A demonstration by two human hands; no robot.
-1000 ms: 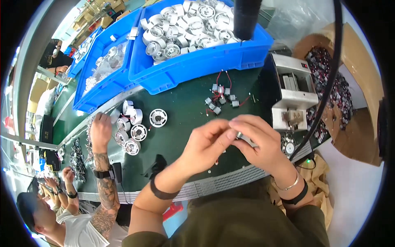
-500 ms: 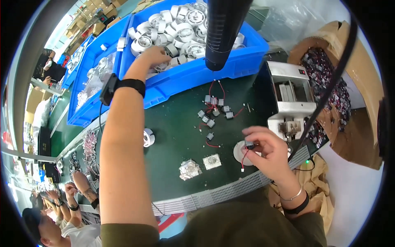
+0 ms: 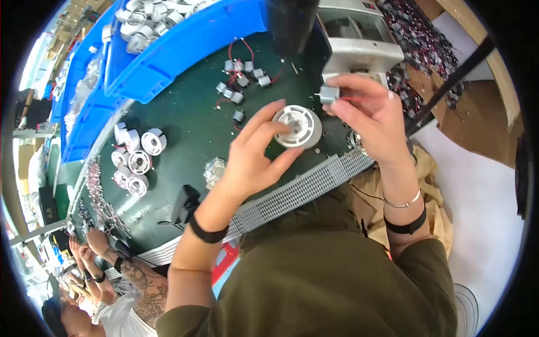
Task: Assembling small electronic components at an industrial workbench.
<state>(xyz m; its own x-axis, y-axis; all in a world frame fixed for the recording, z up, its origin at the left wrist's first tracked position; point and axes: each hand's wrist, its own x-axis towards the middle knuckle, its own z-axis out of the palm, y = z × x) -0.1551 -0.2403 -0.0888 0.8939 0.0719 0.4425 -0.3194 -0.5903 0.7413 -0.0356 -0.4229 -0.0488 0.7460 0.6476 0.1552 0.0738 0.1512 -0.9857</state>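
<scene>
My left hand [image 3: 252, 154] grips a round white plastic housing [image 3: 311, 130] with a spoked, open face turned upward. Its thumb and fingers curl about the housing's left side, over the near part of the green table [image 3: 191, 135]. To the right, my right hand [image 3: 373, 121] pinches a small silver motor [image 3: 329, 94] between thumb and fingers. Red wire from the motor runs along the fingers. The motor is held just above and right of the housing, apart from it. Loose small motors with red wires [image 3: 264, 80] lie beyond my left hand.
Several white housings [image 3: 140, 162] stand at the left. A blue bin [image 3: 185, 53] of more housings is behind them. A metal machine [image 3: 365, 53] stands far right, beside a cardboard box of small dark parts [image 3: 418, 42]. A co-worker's hands [image 3: 96, 241] are at lower left.
My left hand has left the blue bin and come back to the near table, where it now grips a white housing. My right hand has lifted the motor. The whole view has shifted.
</scene>
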